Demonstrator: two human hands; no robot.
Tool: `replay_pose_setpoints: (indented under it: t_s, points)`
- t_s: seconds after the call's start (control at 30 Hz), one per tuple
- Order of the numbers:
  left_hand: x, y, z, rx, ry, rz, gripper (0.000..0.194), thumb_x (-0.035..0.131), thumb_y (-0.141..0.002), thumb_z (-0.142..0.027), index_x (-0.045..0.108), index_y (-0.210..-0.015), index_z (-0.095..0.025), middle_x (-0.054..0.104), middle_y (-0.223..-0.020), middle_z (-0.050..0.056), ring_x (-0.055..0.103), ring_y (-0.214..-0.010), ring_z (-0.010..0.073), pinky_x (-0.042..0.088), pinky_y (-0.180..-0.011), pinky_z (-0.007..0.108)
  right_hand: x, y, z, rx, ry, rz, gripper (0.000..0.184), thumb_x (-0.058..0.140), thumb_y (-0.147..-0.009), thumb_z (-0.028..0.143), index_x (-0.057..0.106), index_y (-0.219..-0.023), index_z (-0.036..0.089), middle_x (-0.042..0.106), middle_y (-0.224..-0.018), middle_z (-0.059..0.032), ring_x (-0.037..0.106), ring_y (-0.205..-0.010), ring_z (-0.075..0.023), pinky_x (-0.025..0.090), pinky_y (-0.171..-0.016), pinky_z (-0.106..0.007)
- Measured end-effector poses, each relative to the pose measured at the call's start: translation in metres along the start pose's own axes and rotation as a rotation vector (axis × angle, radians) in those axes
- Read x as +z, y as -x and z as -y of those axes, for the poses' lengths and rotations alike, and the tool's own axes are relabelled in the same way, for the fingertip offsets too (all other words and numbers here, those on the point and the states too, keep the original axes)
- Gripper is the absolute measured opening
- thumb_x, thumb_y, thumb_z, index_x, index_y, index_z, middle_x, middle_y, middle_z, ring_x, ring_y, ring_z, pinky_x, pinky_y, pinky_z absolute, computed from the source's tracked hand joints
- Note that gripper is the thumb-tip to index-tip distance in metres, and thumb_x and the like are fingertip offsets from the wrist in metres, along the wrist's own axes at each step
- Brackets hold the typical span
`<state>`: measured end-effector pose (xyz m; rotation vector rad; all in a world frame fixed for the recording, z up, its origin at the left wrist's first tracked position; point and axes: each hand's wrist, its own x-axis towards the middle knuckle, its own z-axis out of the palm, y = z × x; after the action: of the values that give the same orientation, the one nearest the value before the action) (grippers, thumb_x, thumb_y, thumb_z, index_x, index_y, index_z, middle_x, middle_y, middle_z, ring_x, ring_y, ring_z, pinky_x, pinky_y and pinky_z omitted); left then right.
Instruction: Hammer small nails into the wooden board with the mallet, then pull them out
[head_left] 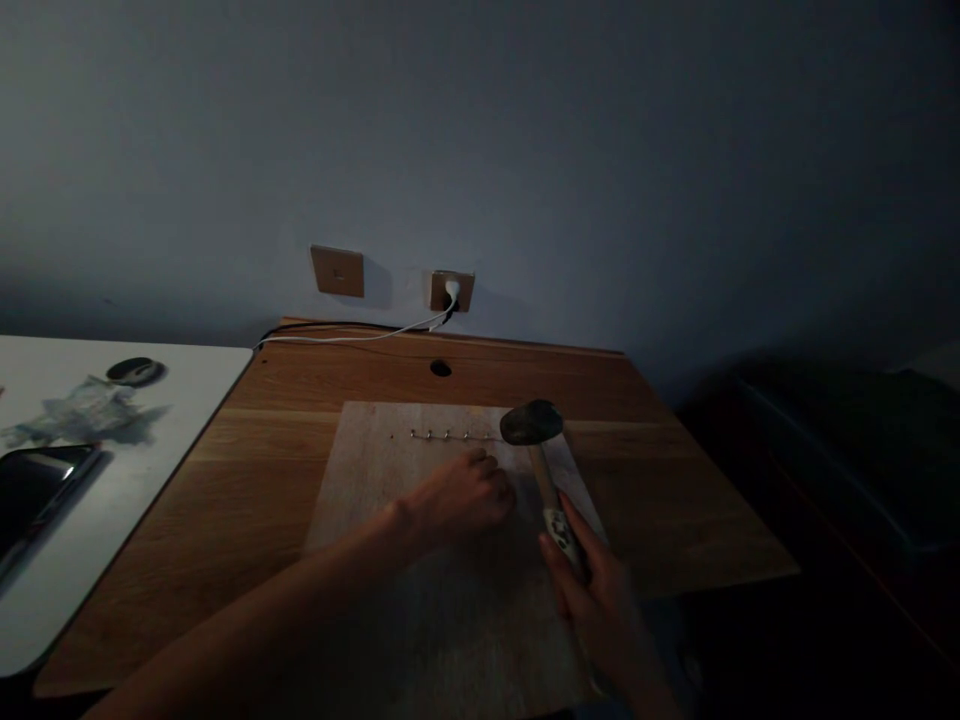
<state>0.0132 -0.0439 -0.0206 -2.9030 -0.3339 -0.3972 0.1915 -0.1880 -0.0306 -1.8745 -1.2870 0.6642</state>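
A rubber mallet (531, 424) with a dark head and a wooden handle is gripped in my right hand (604, 600); a pale patterned wrap covers part of the handle. Its head hovers over the upper right of a pale wooden board (375, 500). Across the board's upper part runs a row of several small shiny metal pieces (447, 435), like nails or screws. My left hand (469, 495) is curled closed just below the row's right end, left of the mallet. Whatever its fingers may hold is hidden.
Beneath the board is a wooden table (247, 470) against the wall. White and black cables (352, 338) run along its back edge to a wall socket (452, 291). On the white table (187, 400) at left are a crumpled clear bag (94, 408), a dark roll (133, 371) and a black device (37, 490).
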Motion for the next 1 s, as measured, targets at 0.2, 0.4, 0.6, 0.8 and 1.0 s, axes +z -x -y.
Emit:
replay_pose_setpoints:
  t_s: [0.2,0.4,0.6,0.8,1.0]
  points:
    - [-0.004,0.03,0.029,-0.102,0.184,0.0,0.015,0.06,-0.096,-0.016,0.073,-0.097,-0.024,0.073,-0.093,0.005,0.068,-0.09,0.0212,0.052,-0.083,0.036,-0.003,0.001,-0.002,-0.001,0.025,0.01,0.06,0.062,-0.094,0.05,0.062,-0.146,0.021,0.077,-0.081,-0.0068,0.075,-0.075,-0.0274,0.059,-0.059,-0.032]
    - [0.007,0.108,0.093,-0.602,0.507,-0.193,0.017,0.058,-0.091,-0.018,0.073,-0.1,-0.021,0.074,-0.093,0.005,0.069,-0.083,0.0187,0.055,-0.08,0.033,0.0,0.002,0.006,0.042,0.004,0.006,0.06,0.06,-0.094,0.052,0.065,-0.144,0.018,0.067,-0.057,0.0004,0.062,-0.047,-0.0208,0.051,-0.045,-0.029]
    - [0.017,0.125,0.097,-0.695,0.557,-0.242,0.016,0.056,-0.09,-0.019,0.072,-0.095,-0.021,0.075,-0.093,0.004,0.07,-0.087,0.0194,0.055,-0.082,0.032,0.009,0.002,0.017,0.032,-0.002,0.041,0.063,0.06,-0.094,0.051,0.061,-0.147,0.017,0.066,-0.056,0.0002,0.06,-0.045,-0.0196,0.054,-0.049,-0.03]
    - [0.015,0.126,0.096,-0.705,0.59,-0.248,0.011,0.059,-0.089,-0.021,0.07,-0.089,-0.021,0.073,-0.087,0.004,0.068,-0.083,0.0187,0.054,-0.08,0.032,0.013,0.004,0.024,-0.003,0.008,0.079,0.06,0.058,-0.096,0.051,0.063,-0.146,0.018,0.055,-0.045,0.0031,0.059,-0.042,-0.0205,0.052,-0.044,-0.029]
    - [0.017,0.124,0.094,-0.767,0.672,-0.268,0.014,0.062,-0.091,-0.027,0.07,-0.1,-0.022,0.074,-0.094,0.004,0.069,-0.084,0.0182,0.055,-0.08,0.032,0.02,0.006,0.026,-0.071,0.001,0.078,0.059,0.06,-0.095,0.051,0.064,-0.144,0.018,0.066,-0.058,-0.0012,0.069,-0.058,-0.0229,0.057,-0.05,-0.028]
